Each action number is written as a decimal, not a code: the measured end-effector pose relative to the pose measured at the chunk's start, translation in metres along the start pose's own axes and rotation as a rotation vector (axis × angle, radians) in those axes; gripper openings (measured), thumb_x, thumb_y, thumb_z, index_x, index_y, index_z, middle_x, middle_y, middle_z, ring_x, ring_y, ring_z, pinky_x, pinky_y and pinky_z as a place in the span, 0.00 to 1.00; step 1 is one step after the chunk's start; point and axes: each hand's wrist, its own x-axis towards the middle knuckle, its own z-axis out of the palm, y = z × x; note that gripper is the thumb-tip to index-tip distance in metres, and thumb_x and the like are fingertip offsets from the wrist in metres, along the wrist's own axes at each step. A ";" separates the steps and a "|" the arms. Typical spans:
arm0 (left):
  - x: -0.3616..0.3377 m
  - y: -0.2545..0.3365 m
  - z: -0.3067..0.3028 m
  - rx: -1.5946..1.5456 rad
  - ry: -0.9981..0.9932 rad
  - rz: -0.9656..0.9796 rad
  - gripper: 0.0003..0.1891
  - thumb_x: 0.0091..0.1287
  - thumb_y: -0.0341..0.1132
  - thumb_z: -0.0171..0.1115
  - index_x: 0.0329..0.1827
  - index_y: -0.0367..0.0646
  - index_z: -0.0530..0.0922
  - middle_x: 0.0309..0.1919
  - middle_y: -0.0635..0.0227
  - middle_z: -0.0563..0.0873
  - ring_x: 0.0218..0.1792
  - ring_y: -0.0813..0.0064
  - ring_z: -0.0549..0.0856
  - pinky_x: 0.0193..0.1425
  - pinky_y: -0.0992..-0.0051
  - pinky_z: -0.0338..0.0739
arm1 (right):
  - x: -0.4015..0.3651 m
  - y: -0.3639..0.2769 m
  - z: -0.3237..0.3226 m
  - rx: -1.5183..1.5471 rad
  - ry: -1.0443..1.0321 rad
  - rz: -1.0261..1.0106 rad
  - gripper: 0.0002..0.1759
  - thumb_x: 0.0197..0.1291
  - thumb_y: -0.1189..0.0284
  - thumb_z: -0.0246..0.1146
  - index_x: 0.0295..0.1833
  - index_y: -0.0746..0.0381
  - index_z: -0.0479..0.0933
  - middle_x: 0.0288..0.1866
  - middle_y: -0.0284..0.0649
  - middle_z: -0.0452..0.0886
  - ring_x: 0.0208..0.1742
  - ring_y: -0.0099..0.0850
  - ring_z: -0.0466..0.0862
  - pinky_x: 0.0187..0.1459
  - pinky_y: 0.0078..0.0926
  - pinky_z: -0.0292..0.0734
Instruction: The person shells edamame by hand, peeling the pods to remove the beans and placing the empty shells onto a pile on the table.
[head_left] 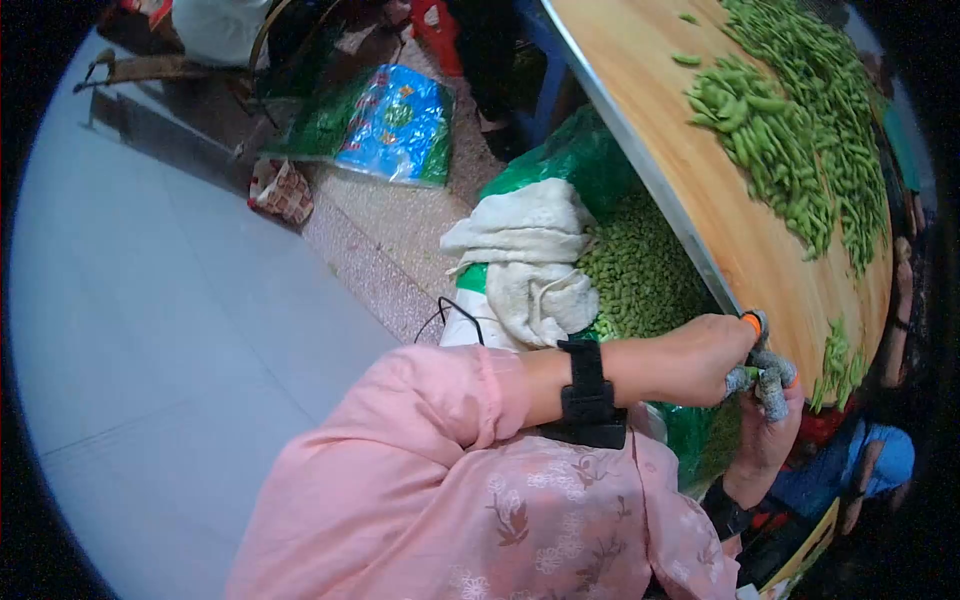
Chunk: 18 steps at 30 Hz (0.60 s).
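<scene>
My left hand (700, 358) and my right hand (772, 415) meet at the near edge of a wood-patterned table (720, 195). Grey coverings with orange bands wrap their fingertips. Both sets of fingers are closed together around a small green bean pod (752, 372), mostly hidden by them. On the tabletop lie a big heap of green bean pods (765, 140) and a smaller group of pods (838, 365) close to my right hand. Below the table edge, under my left forearm, is a mass of shelled green beans (645, 265) in a green plastic bag (565, 150).
A white cloth (530, 225) lies beside the beans. On the floor are a blue and green plastic package (395, 125) and a small checked bag (282, 192). Another person in blue (885, 460) is at the right, past the table. A blue stool (545, 85) stands under the table.
</scene>
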 end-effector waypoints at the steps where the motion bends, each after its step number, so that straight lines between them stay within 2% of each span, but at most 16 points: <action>1: -0.002 0.000 -0.001 0.015 0.022 0.024 0.10 0.42 0.25 0.56 0.28 0.32 0.68 0.21 0.47 0.75 0.30 0.47 0.76 0.31 0.61 0.70 | 0.001 -0.001 0.001 0.000 -0.002 -0.020 0.13 0.49 0.72 0.60 0.41 0.65 0.72 0.32 0.32 0.76 0.27 0.17 0.73 0.25 0.10 0.67; 3: -0.006 0.000 -0.004 0.056 0.036 0.062 0.09 0.41 0.26 0.56 0.25 0.32 0.68 0.21 0.49 0.76 0.28 0.49 0.77 0.30 0.61 0.70 | 0.002 -0.004 0.004 -0.010 -0.014 -0.023 0.12 0.50 0.71 0.60 0.41 0.65 0.72 0.32 0.32 0.76 0.27 0.18 0.73 0.25 0.10 0.66; 5: -0.008 0.002 -0.009 0.241 0.009 0.172 0.07 0.43 0.27 0.55 0.24 0.34 0.70 0.19 0.53 0.76 0.26 0.53 0.78 0.28 0.62 0.71 | 0.003 -0.008 0.007 -0.010 -0.011 -0.039 0.12 0.50 0.71 0.60 0.40 0.65 0.72 0.32 0.32 0.76 0.27 0.18 0.73 0.25 0.10 0.66; 9: -0.012 0.001 -0.016 0.328 0.025 0.261 0.06 0.45 0.29 0.55 0.26 0.37 0.71 0.17 0.57 0.75 0.24 0.57 0.78 0.25 0.63 0.71 | 0.006 -0.017 0.027 -0.015 0.038 -0.056 0.14 0.50 0.71 0.59 0.42 0.64 0.71 0.32 0.32 0.75 0.25 0.18 0.71 0.24 0.10 0.64; 11: -0.010 0.000 -0.018 0.448 0.108 0.164 0.06 0.45 0.29 0.55 0.26 0.39 0.71 0.16 0.59 0.74 0.22 0.57 0.77 0.23 0.64 0.69 | 0.005 -0.026 0.037 0.034 0.069 -0.003 0.16 0.50 0.71 0.59 0.45 0.65 0.70 0.32 0.33 0.75 0.25 0.18 0.70 0.24 0.11 0.63; 13: -0.009 0.002 -0.023 0.428 0.162 0.177 0.07 0.43 0.29 0.57 0.26 0.41 0.71 0.15 0.61 0.72 0.20 0.58 0.75 0.22 0.65 0.68 | 0.007 -0.028 0.031 0.124 -0.036 0.005 0.17 0.50 0.71 0.59 0.46 0.66 0.70 0.32 0.33 0.76 0.25 0.18 0.71 0.25 0.12 0.64; 16: -0.005 0.001 -0.021 0.483 0.082 0.217 0.10 0.40 0.29 0.59 0.26 0.41 0.70 0.16 0.61 0.72 0.20 0.58 0.74 0.22 0.65 0.67 | 0.006 -0.031 0.025 0.133 -0.003 0.026 0.15 0.49 0.73 0.60 0.44 0.66 0.71 0.32 0.33 0.76 0.26 0.18 0.71 0.26 0.12 0.65; 18: 0.003 0.006 -0.020 0.516 0.028 0.266 0.11 0.39 0.29 0.60 0.28 0.41 0.71 0.16 0.61 0.72 0.20 0.59 0.74 0.23 0.66 0.68 | 0.007 -0.030 0.018 0.172 -0.093 0.064 0.14 0.50 0.75 0.60 0.43 0.66 0.72 0.33 0.33 0.77 0.29 0.18 0.73 0.30 0.13 0.67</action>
